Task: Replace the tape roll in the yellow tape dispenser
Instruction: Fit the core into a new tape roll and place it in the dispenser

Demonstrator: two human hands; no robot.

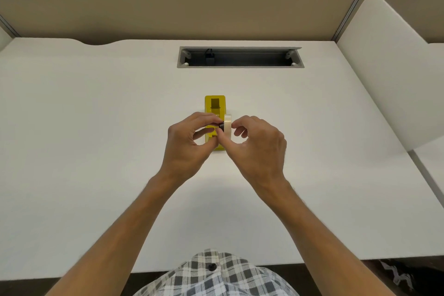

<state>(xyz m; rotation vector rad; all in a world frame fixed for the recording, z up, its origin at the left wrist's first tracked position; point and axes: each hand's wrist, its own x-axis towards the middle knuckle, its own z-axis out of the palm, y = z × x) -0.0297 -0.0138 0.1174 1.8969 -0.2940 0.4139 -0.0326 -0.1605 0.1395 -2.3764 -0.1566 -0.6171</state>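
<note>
The yellow tape dispenser (215,104) lies on the white desk (96,127), partly hidden behind my hands. Just above it I hold a cream tape roll (227,123) on edge. My right hand (258,144) pinches the roll from the right side. My left hand (186,142) pinches a small black spindle (220,125) that pokes out of the roll's left side. The near end of the dispenser shows below my fingers.
A grey cable slot (240,57) with a black plug is set into the desk behind the dispenser. A beige partition wall (192,2) closes the back, and a white side divider (384,67) stands at the right.
</note>
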